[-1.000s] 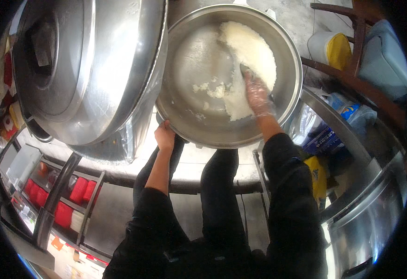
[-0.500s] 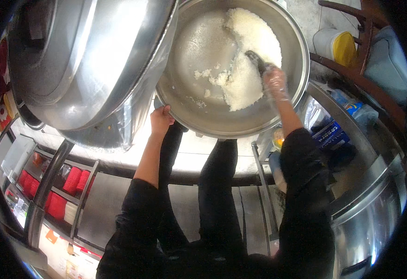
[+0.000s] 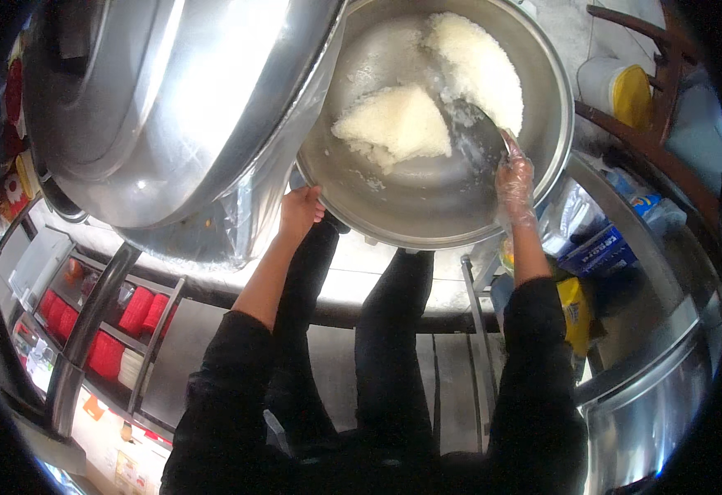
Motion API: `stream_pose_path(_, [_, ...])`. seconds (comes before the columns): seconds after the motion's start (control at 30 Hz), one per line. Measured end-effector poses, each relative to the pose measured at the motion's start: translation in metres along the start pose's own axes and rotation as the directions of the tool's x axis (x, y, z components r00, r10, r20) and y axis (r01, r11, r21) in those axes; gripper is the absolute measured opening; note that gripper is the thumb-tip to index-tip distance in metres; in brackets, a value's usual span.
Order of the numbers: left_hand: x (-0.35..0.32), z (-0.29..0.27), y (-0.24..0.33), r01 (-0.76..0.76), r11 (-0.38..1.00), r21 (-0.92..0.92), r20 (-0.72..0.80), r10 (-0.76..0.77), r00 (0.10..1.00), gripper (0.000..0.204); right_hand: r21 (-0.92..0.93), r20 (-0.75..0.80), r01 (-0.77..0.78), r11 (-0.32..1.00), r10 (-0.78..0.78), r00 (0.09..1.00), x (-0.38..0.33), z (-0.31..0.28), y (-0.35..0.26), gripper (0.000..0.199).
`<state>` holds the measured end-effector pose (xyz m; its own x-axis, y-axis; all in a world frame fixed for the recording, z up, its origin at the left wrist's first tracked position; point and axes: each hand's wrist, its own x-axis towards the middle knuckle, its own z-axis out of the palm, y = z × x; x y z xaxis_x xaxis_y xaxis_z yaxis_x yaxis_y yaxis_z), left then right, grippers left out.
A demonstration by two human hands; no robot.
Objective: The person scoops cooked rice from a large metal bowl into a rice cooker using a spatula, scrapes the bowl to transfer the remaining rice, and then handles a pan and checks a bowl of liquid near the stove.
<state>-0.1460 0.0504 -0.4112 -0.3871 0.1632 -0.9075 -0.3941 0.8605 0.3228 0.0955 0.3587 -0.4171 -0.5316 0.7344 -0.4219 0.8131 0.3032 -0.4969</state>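
A wide round metal pan holds white rice in two parts. One rice mound lies left of the pan's middle, and a curved bank of rice rests against the far right side. My right hand, in a clear plastic glove, is closed round the handle of a large spoon, whose dark blade reaches in between the two. Part of the blade is hard to make out. At the near left rim, my left hand is bare, its fingers curled on the pan's edge.
A large shiny metal lid-like vessel with clear plastic stands close on the left. Right of the pan are a white bucket with a yellow lid, a wooden chair and blue packages. Red bundles fill a rack at lower left.
Some rice has shifted left and now forms a separate mound. My right hand has drawn back toward me with the spoon. My left hand stays at the rim.
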Motion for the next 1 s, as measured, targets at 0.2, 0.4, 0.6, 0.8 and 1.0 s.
stream_pose_path(0.2, [0.0,-0.004,0.007,0.031,0.998,0.057,0.039,-0.033,0.999,0.029,0.409,-0.154,-0.111,0.906,0.188,0.97,0.041,0.124,0.105,0.035])
stream_pose_path(0.4, [-0.003,-0.001,0.006,0.04,0.999,0.026,0.023,-0.041,0.999,0.029,0.46,0.268,-0.449,0.766,0.362,0.893,0.073,0.15,0.036,0.031])
stream_pose_path(0.6, [0.005,-0.003,0.005,0.023,0.998,0.051,0.046,-0.026,0.999,0.029,0.56,0.486,-0.619,0.551,0.386,0.784,0.084,0.212,0.038,0.021])
stream_pose_path(0.8, [-0.012,0.0,0.011,-0.149,0.987,0.068,-0.048,0.152,0.987,0.029,0.827,0.483,-0.559,0.064,0.43,0.763,0.008,0.176,0.061,0.019])
stream_pose_path(1.0, [-0.093,0.006,-0.008,-0.045,0.998,0.04,-0.058,0.047,0.997,0.031,0.832,0.504,-0.548,-0.082,0.525,0.686,-0.069,0.03,0.007,0.039])
